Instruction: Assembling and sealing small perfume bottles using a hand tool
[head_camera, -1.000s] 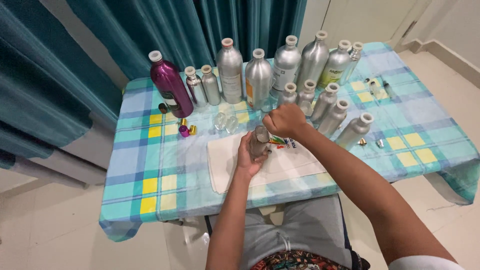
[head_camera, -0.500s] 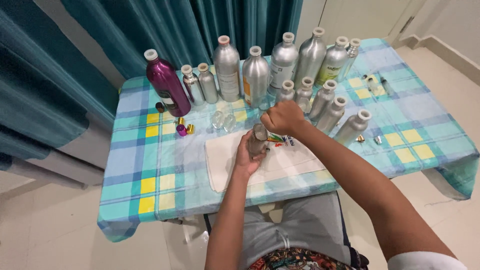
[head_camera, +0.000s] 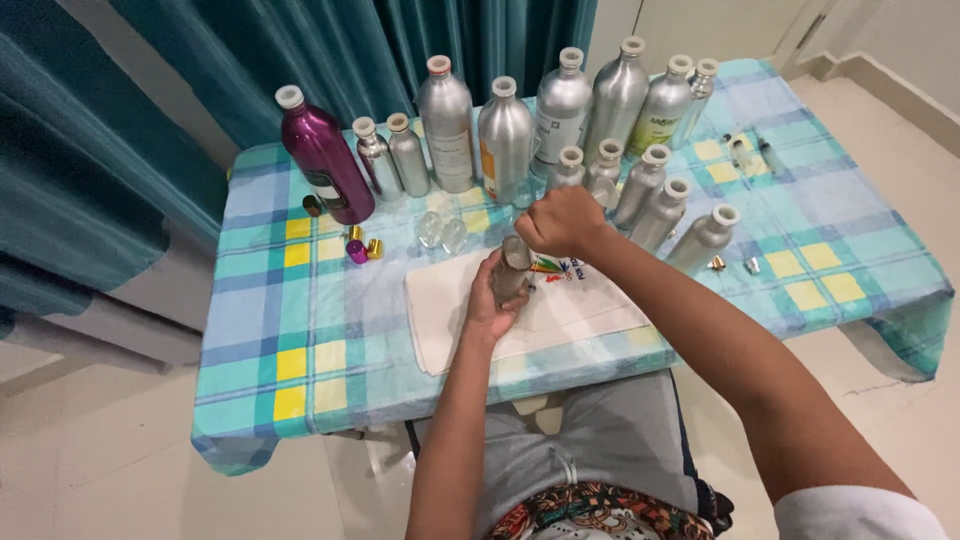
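Glass, we judge, could slip: our left hand (head_camera: 492, 305) grips the small bottle (head_camera: 513, 268) mid-frame while our right hand (head_camera: 560, 222), clenched, works its top.

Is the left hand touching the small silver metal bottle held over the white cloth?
Touching. The head view shows the left hand wrapped around the small silver metal bottle, fingers pressed against its body with no gap.

Brushed, matt silver metal is seen on the tall bottles (head_camera: 446, 125), glossy purple metal on 1 bottle (head_camera: 325, 160), and smooth checked cloth on the table (head_camera: 300, 310).
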